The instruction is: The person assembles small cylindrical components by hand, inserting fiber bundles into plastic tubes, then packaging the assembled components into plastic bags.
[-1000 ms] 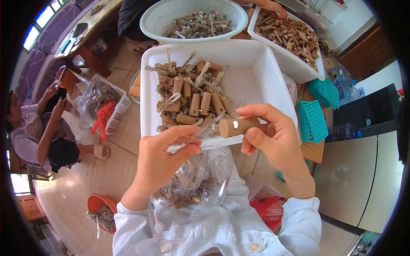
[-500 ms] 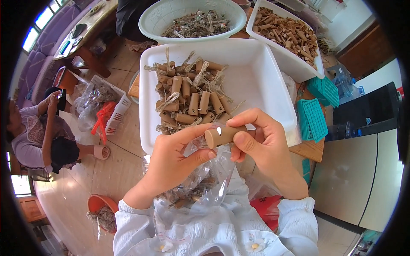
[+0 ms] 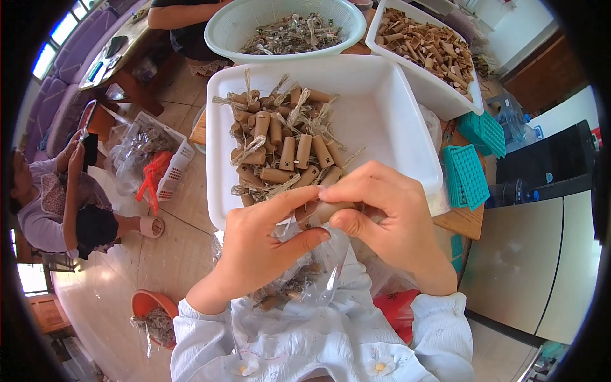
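Note:
A smooth brown tube [image 3: 323,211] lies crosswise just past the near rim of the white tub [image 3: 382,114]. My right hand [image 3: 398,213] grips its right part, thumb in front and fingers over the top. My left hand [image 3: 258,245] is closed around its left end, index finger on top and thumb below. Both index fingertips meet above the tube; whether they pinch something small there I cannot make out. Beyond my hands, a pile of similar brown tubes [image 3: 287,151] with tufts of twine fills the tub's left half. A clear plastic bag [image 3: 302,274] in my lap holds more.
A pale green basin [image 3: 216,32] and a second white tub [image 3: 417,92] of brown pieces stand behind. Teal perforated trays [image 3: 466,178] sit on the right. Leftward are a white basket [image 3: 178,162], an orange bucket [image 3: 137,302] and a seated person [image 3: 60,197]; another person's arm [image 3: 184,16] shows behind.
My right fingers have slid left along the tube to meet my left index fingertip, covering more of it. Another person's forearm has appeared beside the green basin.

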A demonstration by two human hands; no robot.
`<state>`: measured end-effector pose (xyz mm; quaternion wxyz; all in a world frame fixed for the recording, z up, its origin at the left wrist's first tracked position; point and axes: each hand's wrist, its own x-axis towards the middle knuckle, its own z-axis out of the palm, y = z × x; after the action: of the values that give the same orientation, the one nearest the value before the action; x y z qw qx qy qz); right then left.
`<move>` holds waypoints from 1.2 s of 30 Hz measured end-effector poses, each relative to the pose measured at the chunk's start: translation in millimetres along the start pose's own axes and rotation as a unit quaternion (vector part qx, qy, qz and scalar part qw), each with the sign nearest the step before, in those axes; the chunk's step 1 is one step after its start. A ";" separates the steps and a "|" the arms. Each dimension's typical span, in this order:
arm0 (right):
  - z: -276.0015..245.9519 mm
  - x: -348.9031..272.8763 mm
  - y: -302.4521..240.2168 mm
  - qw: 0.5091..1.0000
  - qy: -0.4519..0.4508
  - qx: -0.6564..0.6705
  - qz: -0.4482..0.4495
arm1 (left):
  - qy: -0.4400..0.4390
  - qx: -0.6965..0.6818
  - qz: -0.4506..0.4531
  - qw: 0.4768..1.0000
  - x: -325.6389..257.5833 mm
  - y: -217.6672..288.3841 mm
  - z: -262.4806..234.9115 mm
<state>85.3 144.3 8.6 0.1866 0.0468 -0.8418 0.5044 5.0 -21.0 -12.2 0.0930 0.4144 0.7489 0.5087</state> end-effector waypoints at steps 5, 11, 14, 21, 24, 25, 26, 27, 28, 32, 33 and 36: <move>4.4 3.5 -7.0 0.996 0.047 -0.059 -0.057 | -0.037 -0.233 -0.083 0.968 -1.0 4.0 -4.0; 18.8 0.1 5.2 0.996 0.066 -0.003 -0.066 | -0.070 -0.233 -0.123 0.962 -0.4 3.5 -10.6; 18.5 -0.3 3.7 0.989 0.025 -0.061 -0.136 | -0.075 -0.227 -0.141 0.961 -2.1 -0.9 -14.6; 14.8 0.0 6.9 0.989 -0.047 -0.095 -0.098 | -0.052 -0.271 -0.128 0.953 1.3 2.6 -14.1; 15.0 1.9 10.5 0.995 -0.075 -0.002 -0.060 | -0.080 -0.290 -0.114 0.947 0.8 -1.5 -14.9; 14.9 2.4 10.5 0.994 -0.086 0.065 -0.037 | -0.077 -0.339 -0.116 0.930 -0.1 -2.4 -14.8; 13.7 2.8 9.3 0.993 -0.087 0.065 -0.038 | -0.075 -0.387 -0.118 0.911 -0.8 -3.1 -14.6; 11.5 3.1 7.4 0.994 -0.080 0.059 -0.053 | -0.074 -0.387 -0.118 0.912 -1.2 -3.9 -14.1; 10.1 3.2 6.7 0.994 -0.074 0.052 -0.068 | -0.076 -0.424 -0.100 0.897 -1.3 -5.3 -13.1; 10.0 1.1 6.7 0.996 -0.038 0.039 -0.076 | -0.087 -0.442 -0.093 0.888 -3.8 -6.7 -16.5; 11.5 0.9 8.4 0.994 -0.035 0.007 -0.102 | -0.088 -0.442 -0.093 0.888 -3.4 -6.1 -15.9; 16.5 1.3 13.0 0.989 -0.027 -0.039 -0.142 | -0.068 -0.416 -0.091 0.903 -3.1 -5.5 -14.7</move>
<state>76.2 136.4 -8.8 0.2354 0.1721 -0.8504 0.4379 -4.2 -34.1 -10.9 0.3530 0.3018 0.4959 0.7338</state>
